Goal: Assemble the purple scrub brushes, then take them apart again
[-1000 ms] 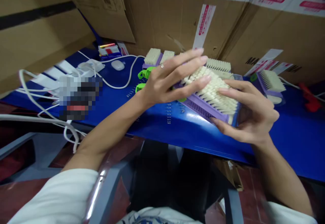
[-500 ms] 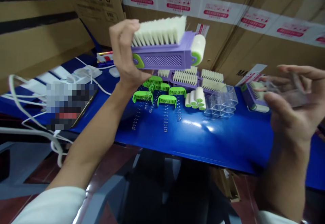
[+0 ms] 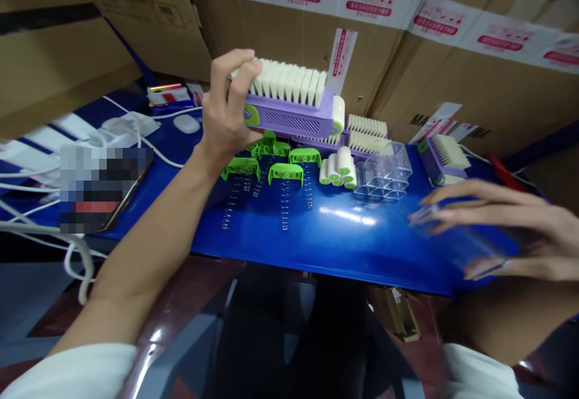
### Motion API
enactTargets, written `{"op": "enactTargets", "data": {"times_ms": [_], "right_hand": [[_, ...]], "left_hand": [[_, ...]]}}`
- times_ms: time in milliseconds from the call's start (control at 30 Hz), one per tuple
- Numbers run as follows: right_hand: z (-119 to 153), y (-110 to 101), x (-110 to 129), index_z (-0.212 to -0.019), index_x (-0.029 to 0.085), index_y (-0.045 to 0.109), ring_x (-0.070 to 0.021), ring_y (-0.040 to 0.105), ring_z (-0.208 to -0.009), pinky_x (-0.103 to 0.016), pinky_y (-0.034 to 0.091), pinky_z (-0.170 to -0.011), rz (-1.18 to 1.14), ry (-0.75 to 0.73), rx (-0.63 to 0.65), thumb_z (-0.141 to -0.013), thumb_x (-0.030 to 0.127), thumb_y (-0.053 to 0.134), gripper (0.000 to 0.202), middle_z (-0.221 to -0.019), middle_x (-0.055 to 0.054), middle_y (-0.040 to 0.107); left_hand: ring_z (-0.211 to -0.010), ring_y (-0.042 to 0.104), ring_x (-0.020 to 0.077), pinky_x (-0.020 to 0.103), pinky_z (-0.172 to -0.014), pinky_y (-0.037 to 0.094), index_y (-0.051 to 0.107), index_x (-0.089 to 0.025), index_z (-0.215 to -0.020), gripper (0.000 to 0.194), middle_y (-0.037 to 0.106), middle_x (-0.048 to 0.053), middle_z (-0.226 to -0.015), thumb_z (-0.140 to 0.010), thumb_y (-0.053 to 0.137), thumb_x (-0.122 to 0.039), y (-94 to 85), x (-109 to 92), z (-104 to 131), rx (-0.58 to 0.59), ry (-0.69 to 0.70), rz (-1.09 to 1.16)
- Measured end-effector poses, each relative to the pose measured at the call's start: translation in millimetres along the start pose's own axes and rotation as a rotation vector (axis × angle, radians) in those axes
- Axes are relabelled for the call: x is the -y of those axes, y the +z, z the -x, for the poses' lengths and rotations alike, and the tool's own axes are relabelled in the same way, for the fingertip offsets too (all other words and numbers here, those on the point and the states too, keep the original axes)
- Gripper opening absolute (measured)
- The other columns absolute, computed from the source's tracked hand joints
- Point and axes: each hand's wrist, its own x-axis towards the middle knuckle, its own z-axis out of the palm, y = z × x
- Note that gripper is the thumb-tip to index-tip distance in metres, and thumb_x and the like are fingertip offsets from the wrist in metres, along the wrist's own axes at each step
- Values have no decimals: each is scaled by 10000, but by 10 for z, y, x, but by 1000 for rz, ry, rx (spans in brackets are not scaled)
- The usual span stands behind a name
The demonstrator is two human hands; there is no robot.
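My left hand (image 3: pixel 228 106) grips the end of a purple brush (image 3: pixel 292 118), bristles up, raised over the table. A white roller with a green end shows at the brush's right tip. On the right, my right hand (image 3: pixel 502 230) holds a clear plastic box (image 3: pixel 465 248) between thumb and fingers, blurred by motion. Below the brush lie several green clips (image 3: pixel 286 174) with springs. White rollers (image 3: pixel 339 168) are stacked beside several clear boxes (image 3: pixel 384 172). More purple brushes (image 3: pixel 368 139) stand behind them.
Another purple brush (image 3: pixel 446 156) rests at the right back of the blue table (image 3: pixel 271 245). White cables, a power strip (image 3: pixel 140 126), a white mouse (image 3: pixel 186 124) and a dark, partly blurred device (image 3: pixel 129 175) lie on the left. Cardboard boxes (image 3: pixel 280 43) line the back.
My left hand has lowered the brush slightly. My right hand has turned and moved lower with the clear box. The whole view has shifted a little.
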Motion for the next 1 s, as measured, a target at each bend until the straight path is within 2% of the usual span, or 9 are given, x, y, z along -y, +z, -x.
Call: {"op": "enactTargets", "data": {"times_ms": [67, 200, 267, 367, 433, 500, 667, 867, 1000], "right_hand": [[-101, 170, 81, -1642, 499, 653, -276, 794, -1355, -322, 732, -1001, -6, 12, 133, -1116, 548, 702, 530, -1555, -73, 752], [-186, 571, 36, -1694, 421, 610, -296, 867, -1113, -327, 741, -753, 1, 185, 177, -1129, 482, 646, 569, -1699, -141, 604], [-205, 686, 18, -1686, 390, 611, -279, 868, -1024, -345, 723, -735, 2, 238, 234, -1111, 474, 675, 585, -1660, -158, 615], [-327, 757, 112, -1565, 263, 686, -333, 854, -978, -447, 689, -813, 171, 401, 314, -1037, 675, 759, 673, -1387, -167, 758], [-470, 786, 239, -1439, 181, 718, -413, 852, -975, -475, 616, -774, 409, 575, 348, -1029, 784, 703, 729, -1141, -163, 822], [-615, 819, 370, -1379, 154, 711, -459, 856, -969, -426, 485, -669, 633, 716, 376, -1102, 743, 609, 659, -1026, -171, 840], [-796, 872, 506, -1373, 145, 674, -413, 867, -913, -358, 180, -579, 754, 803, 399, -1177, 549, 575, 460, -1020, -195, 856], [-781, 937, 413, -1142, 137, 741, -347, 824, -695, -334, 161, -559, 785, 773, 224, -1138, 471, 642, 349, -756, -170, 808], [-743, 1087, 349, -764, 226, 670, -216, 639, -454, -343, 182, -503, 782, 488, -160, -1113, 294, 587, 365, -533, -51, 658]], "left_hand": [[-1541, 568, 434, 730, -1281, 545, 669, -201, -1183, 653, 655, 250, -1429, -916, 874, -761, -4, 4, 20, 31, 32, -23], [-1603, 507, 443, 723, -1266, 566, 660, -216, -1170, 671, 633, 258, -1506, -862, 921, -753, 7, 42, 62, 94, 79, -52], [-1632, 482, 440, 716, -1263, 575, 652, -230, -1159, 631, 631, 251, -1519, -872, 925, -721, 18, 50, 73, 110, 49, -51], [-1642, 481, 428, 686, -1282, 573, 647, -254, -1134, 559, 647, 235, -1519, -875, 949, -646, 36, 46, 77, 104, -10, -18], [-1632, 499, 439, 701, -1293, 555, 653, -227, -1152, 536, 644, 262, -1526, -920, 914, -633, 50, 45, 78, 92, -2, -15], [-1615, 522, 466, 744, -1283, 539, 660, -187, -1191, 574, 637, 293, -1540, -951, 874, -663, 67, 56, 85, 97, 53, -56], [-1570, 597, 450, 694, -1224, 610, 651, -213, -1342, 697, 655, 239, -1580, -949, 824, -762, 115, 120, 153, 117, 173, -156], [-1476, 687, 447, 634, -1129, 672, 621, -236, -1444, 826, 665, 223, -1567, -917, 778, -852, 161, 119, 243, 114, 299, -183], [-1412, 721, 452, 620, -1116, 665, 682, -252, -1346, 796, 719, 204, -1472, -819, 887, -813, 197, 39, 281, 77, 194, -69]]}}
